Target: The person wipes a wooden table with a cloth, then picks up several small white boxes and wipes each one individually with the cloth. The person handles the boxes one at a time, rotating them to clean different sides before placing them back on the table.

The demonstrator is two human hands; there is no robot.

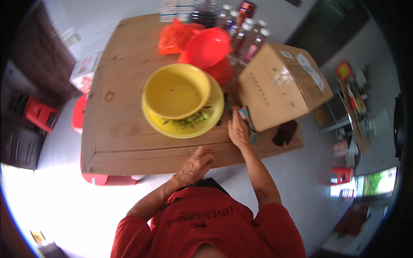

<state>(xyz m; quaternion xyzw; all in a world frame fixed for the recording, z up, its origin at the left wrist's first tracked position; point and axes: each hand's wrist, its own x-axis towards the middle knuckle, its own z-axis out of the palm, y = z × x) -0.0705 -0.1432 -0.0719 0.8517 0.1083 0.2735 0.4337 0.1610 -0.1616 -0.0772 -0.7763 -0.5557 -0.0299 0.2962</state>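
Note:
My right hand (238,129) reaches over the right part of the wooden table (119,129), against a small blue and dark packet (247,118) beside the cardboard box; whether the fingers grip anything is hidden. My left hand (196,163) rests by the table's front edge with its fingers curled, and nothing shows in it. Beyond both hands stands a yellow plastic basin (177,92), tilted on a wider yellow dish (180,132). Green grapes (195,119) lie in the dish, at the basin's near rim.
The large cardboard box (274,90) stands at the right. Behind the dish are a red plastic bowl (208,48), an orange-red plastic bag (174,37) and several clear bottles (253,48). A dark brown crumpled item (285,133) lies near the right corner. Red stools (109,180) stand around the table.

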